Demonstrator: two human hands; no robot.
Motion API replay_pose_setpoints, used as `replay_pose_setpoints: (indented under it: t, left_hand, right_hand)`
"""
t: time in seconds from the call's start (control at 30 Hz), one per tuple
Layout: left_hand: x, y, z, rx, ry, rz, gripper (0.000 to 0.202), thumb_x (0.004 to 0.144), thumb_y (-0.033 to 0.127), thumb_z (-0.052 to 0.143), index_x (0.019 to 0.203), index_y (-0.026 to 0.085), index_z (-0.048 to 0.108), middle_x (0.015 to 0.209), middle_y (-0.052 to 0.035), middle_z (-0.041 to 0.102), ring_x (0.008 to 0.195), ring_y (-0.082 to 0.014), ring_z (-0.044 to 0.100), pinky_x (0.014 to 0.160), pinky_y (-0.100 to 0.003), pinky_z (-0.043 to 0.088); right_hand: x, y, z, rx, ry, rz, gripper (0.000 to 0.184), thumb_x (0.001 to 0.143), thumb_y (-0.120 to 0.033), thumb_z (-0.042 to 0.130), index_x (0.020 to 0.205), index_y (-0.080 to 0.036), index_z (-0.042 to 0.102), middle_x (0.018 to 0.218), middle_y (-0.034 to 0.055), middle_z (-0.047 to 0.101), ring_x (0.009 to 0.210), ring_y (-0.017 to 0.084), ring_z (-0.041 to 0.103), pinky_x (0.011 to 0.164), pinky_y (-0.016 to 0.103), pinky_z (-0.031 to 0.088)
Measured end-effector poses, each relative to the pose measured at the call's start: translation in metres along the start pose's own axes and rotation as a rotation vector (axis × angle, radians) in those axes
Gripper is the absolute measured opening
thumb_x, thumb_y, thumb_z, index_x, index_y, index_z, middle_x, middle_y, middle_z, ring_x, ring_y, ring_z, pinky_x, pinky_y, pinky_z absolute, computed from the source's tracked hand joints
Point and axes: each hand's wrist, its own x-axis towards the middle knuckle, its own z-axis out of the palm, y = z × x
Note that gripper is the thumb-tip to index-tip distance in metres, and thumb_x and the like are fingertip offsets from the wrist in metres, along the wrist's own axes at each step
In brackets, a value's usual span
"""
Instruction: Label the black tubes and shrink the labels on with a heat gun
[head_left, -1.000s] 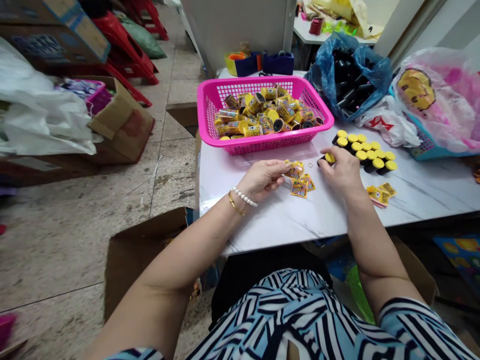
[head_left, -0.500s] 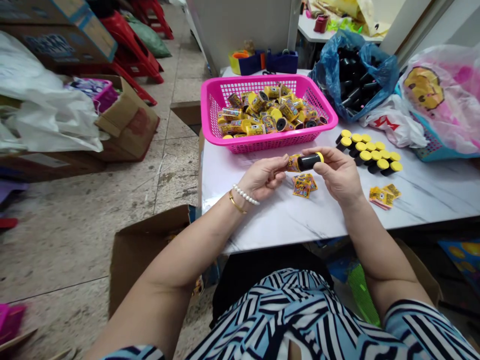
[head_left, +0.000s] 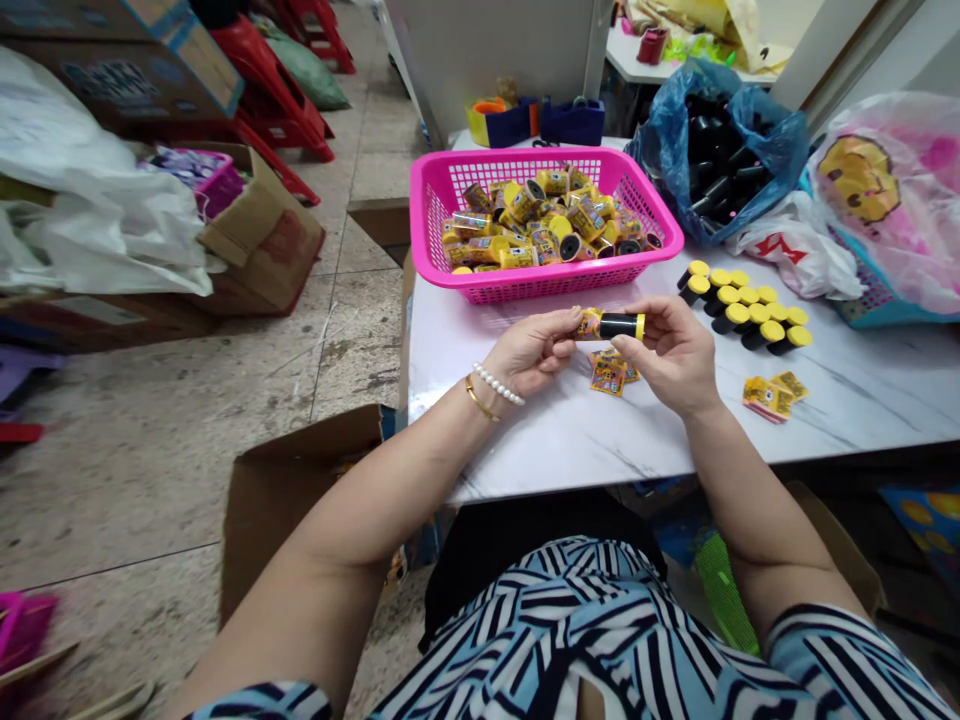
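Left hand: the left hand [head_left: 532,352] is closed to a narrow pinch, fingertips on a printed yellow paper slip [head_left: 590,324] at the tube's near end.

Right hand: the right hand [head_left: 671,355] is also in a narrow pinch, holding the black tube [head_left: 619,326] by its yellow-capped end, so both hands keep it raised off the table, paper and tube meeting between them.

Loose slips: a small pile of printed slips [head_left: 609,372] lies just below the hands, within easy reach; another pile [head_left: 772,396] lies further right.

Capped tubes: a cluster of black yellow-capped tubes [head_left: 742,305] sits close by the right hand on the white marble-look tabletop [head_left: 540,440].

Basket: a pink plastic basket [head_left: 480,285] holds tubes in yellow printed wrappers [head_left: 547,215].

Far right: a blue plastic bag [head_left: 667,150] holds more black tubes [head_left: 720,140].
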Motion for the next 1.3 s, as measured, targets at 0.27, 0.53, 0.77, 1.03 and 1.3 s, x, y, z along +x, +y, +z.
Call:
replay_pose_setpoints:
  t: [0.27,0.53,0.77,1.03,1.3]
  left_hand:
    - [0.002,-0.003,-0.002,-0.016,-0.047,0.021,0.016,0.104,0.009,0.059,0.094,0.008,0.072,0.082,-0.0056,0.073,0.036,0.0016,0.039,0.029,-0.010,0.017]
    - [-0.004,-0.001,0.004,0.074,0.020,0.106,0.021,0.092,0.018,0.081,0.080,0.009,0.067,0.068,-0.0002,0.064,0.040,0.0008,0.042,0.032,-0.010,0.017]
    - [-0.003,0.003,0.003,0.013,0.017,0.058,0.014,0.100,0.012,0.071,0.087,0.008,0.068,0.077,-0.0024,0.068,0.039,0.0027,0.039,0.031,-0.008,0.017]
    - [-0.002,0.002,0.000,-0.004,-0.047,0.050,0.013,0.100,0.012,0.070,0.088,0.007,0.069,0.084,-0.0059,0.071,0.039,0.0035,0.036,0.032,-0.008,0.017]
    - [-0.002,-0.005,0.001,0.211,0.002,0.185,0.018,0.092,0.021,0.081,0.082,0.008,0.073,0.069,-0.0028,0.065,0.043,-0.0006,0.039,0.036,-0.012,0.017]
  right_hand:
    - [0.000,-0.001,0.004,0.000,0.030,-0.030,0.034,0.087,-0.041,0.082,0.112,-0.025,0.066,0.108,0.0037,0.079,0.097,0.021,0.079,0.090,0.036,0.066]
    - [-0.006,0.001,-0.001,-0.397,0.240,-0.234,0.032,0.085,-0.041,0.085,0.109,-0.026,0.071,0.099,0.0018,0.073,0.082,0.017,0.071,0.081,0.035,0.063]
    - [0.008,0.007,-0.005,0.058,0.125,-0.104,0.042,0.084,-0.059,0.085,0.111,-0.029,0.070,0.108,0.0039,0.077,0.099,0.024,0.077,0.094,0.043,0.066]
    - [0.007,0.006,0.007,0.087,0.115,0.064,0.042,0.080,-0.051,0.090,0.105,-0.026,0.068,0.103,0.0028,0.080,0.094,0.021,0.079,0.088,0.037,0.067]
    - [-0.006,0.005,0.014,-0.112,0.105,-0.060,0.037,0.089,-0.046,0.082,0.115,-0.026,0.064,0.115,0.0056,0.079,0.101,0.022,0.080,0.091,0.038,0.067]
